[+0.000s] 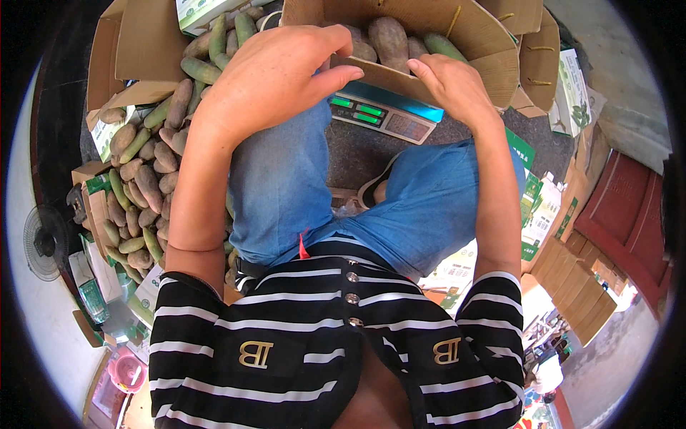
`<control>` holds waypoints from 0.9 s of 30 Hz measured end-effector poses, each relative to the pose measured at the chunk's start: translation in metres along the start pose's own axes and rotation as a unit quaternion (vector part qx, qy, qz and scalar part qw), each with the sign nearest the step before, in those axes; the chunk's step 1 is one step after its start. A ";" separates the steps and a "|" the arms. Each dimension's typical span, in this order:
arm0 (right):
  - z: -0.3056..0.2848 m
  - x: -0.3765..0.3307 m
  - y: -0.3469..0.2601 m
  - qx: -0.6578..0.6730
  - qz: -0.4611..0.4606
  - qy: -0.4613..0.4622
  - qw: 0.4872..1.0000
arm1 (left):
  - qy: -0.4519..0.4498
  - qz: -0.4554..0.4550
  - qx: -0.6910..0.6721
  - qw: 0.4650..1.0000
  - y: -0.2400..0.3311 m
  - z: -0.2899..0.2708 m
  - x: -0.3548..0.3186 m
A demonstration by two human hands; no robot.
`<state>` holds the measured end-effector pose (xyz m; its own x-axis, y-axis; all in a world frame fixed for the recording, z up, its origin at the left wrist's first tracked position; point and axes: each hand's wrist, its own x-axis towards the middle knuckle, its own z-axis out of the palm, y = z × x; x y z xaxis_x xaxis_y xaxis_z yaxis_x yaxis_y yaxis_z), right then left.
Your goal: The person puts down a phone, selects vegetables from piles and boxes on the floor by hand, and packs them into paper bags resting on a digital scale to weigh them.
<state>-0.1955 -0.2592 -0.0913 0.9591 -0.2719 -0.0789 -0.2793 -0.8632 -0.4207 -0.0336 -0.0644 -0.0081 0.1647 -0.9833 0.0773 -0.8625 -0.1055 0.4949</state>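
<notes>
Carton [487,44] of brown tubers [390,43] lies ahead of us, seemingly on scale [409,127]. Our left hand [286,75] half-curled at near rim, thumb and forefinger apart; our right hand [457,89] bent loosely over rim, thumb extended. Firm grip with either: we cannot tell. Best we keep carton level, centred, pressure even. Carton's far side cut off; scale's pan, several fingertips hidden.

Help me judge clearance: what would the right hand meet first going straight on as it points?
Pointing up-left, the right hand would probably meet the large brown vegetable in the cardboard box first; depth is unclear, so the near wall might come sooner.
</notes>
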 end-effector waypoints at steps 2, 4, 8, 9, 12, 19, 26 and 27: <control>-0.001 0.000 0.000 -0.028 0.007 -0.002 1.000 | 0.002 0.001 0.000 1.000 0.000 0.000 0.000; -0.001 0.001 -0.001 -0.025 0.009 -0.014 1.000 | 0.003 0.002 -0.001 1.000 -0.001 -0.001 -0.001; -0.003 0.001 -0.001 -0.023 0.022 0.003 0.999 | -0.001 -0.003 0.001 1.000 -0.001 -0.001 -0.001; -0.003 0.001 -0.001 -0.018 0.017 -0.004 1.000 | 0.000 -0.002 0.003 1.000 -0.001 -0.001 -0.002; -0.004 0.001 0.000 -0.014 0.027 -0.003 1.000 | 0.003 -0.005 -0.003 1.000 -0.002 -0.002 -0.002; -0.004 0.001 0.000 -0.013 0.018 0.004 1.000 | -0.002 -0.004 -0.006 1.000 -0.003 -0.002 -0.003; -0.003 0.001 -0.001 -0.018 0.016 0.011 1.000 | 0.006 -0.006 -0.014 1.000 -0.004 -0.003 -0.004; -0.003 0.001 -0.001 -0.012 0.009 0.005 1.000 | 0.010 -0.004 -0.015 1.000 -0.004 -0.003 -0.004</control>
<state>-0.1943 -0.2600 -0.0884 0.9534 -0.2918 -0.0769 -0.2977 -0.8681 -0.3972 -0.0295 -0.0598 -0.0071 0.1813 -0.9793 0.0903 -0.8468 -0.1088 0.5207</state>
